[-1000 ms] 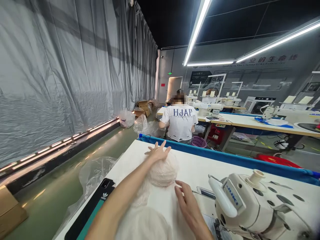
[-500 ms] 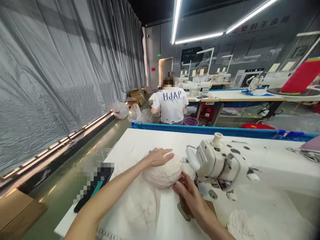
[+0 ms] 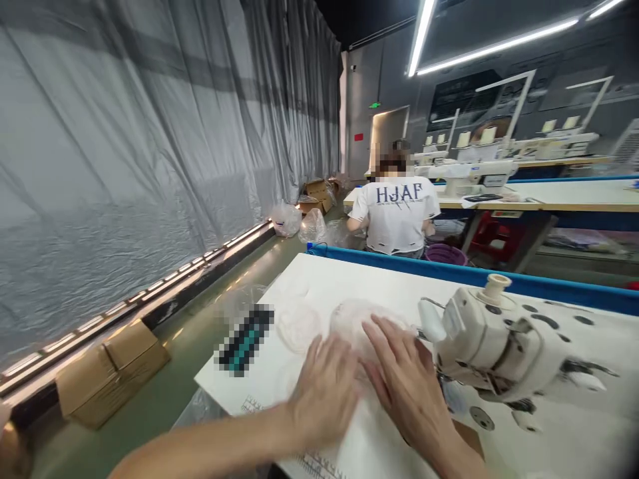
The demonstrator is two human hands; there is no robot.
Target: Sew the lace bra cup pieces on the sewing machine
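My left hand [image 3: 327,389] lies flat, fingers spread, on a sheet of white fabric [image 3: 372,432] at the near edge of the white work table [image 3: 344,279]. My right hand [image 3: 404,386] lies beside it, fingers stretched out, with the fingertips on a rounded cream fabric bundle [image 3: 352,316]. Motion blurs both hands slightly. A flat round cream piece [image 3: 298,324] lies left of the bundle. A white sewing machine [image 3: 504,342] stands just right of my right hand.
A dark phone-like object [image 3: 244,338], pixelated, lies at the table's left edge. A cardboard box [image 3: 112,372] sits on the green floor by the grey curtain [image 3: 124,153]. A person in a white T-shirt [image 3: 397,209] works, back turned, beyond the blue table edge [image 3: 449,269].
My left hand came off the top of the bundle and back toward me onto the flat fabric. My right hand moved up over the bundle. The camera swung left and down.
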